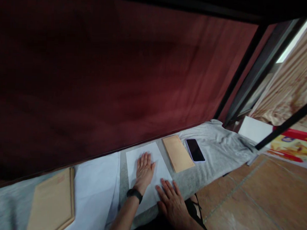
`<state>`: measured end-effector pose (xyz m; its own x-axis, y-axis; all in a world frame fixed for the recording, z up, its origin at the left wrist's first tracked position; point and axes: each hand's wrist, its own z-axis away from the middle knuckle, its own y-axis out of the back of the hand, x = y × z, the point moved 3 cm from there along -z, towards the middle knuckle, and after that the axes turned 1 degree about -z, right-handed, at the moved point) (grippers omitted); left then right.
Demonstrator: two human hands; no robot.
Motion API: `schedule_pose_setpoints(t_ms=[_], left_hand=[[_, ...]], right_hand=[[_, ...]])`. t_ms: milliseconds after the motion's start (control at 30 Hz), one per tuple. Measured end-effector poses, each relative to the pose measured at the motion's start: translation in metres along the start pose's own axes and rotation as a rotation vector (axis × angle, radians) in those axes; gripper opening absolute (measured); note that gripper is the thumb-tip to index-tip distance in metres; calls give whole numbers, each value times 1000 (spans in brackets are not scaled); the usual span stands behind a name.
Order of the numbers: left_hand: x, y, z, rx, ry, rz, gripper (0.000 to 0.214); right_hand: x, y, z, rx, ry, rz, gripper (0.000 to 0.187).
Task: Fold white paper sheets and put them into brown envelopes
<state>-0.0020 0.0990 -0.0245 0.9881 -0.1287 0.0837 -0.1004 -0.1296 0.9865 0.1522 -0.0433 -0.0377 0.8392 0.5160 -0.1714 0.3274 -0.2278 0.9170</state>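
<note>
My left hand [144, 171] lies flat on a sheet of white paper [157, 158], fingers stretched out and a dark band on the wrist. At the sheet's lower right edge rests my right hand [172, 201], its fingers spread and palm down. Just right of the paper is a brown envelope [177, 153], and beside that a phone [195, 150] with a dark screen. More white paper [95, 187] is spread to the left of my left hand. Neither hand grips anything.
A stack of brown envelopes [52, 202] sits at the far left. Grey cloth [218, 146] covers the surface, backed by a dark red panel [145, 76]. Black metal bars [240, 71] frame the right side. A printed box [293, 146] stands on the tiled floor [267, 200] near a curtain [299, 78].
</note>
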Motion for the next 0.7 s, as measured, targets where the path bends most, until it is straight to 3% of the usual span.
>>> schedule_pose_setpoints(t_ms=[133, 367, 500, 600, 700], left_hand=[[1, -4, -14, -7, -7, -6, 57], [-57, 2, -18, 22, 164, -54, 60], [-50, -2, 18, 42, 197, -65, 61], [-28, -9, 58, 139, 12, -23, 59], [-17, -16, 92, 227, -47, -19, 59]], right_hand=[[1, 0, 0, -21, 1, 18, 58], [0, 3, -2, -31, 16, 21, 60], [-1, 3, -2, -7, 14, 19, 59], [0, 1, 0, 1, 26, 15, 60], [2, -1, 2, -18, 43, 13, 60]])
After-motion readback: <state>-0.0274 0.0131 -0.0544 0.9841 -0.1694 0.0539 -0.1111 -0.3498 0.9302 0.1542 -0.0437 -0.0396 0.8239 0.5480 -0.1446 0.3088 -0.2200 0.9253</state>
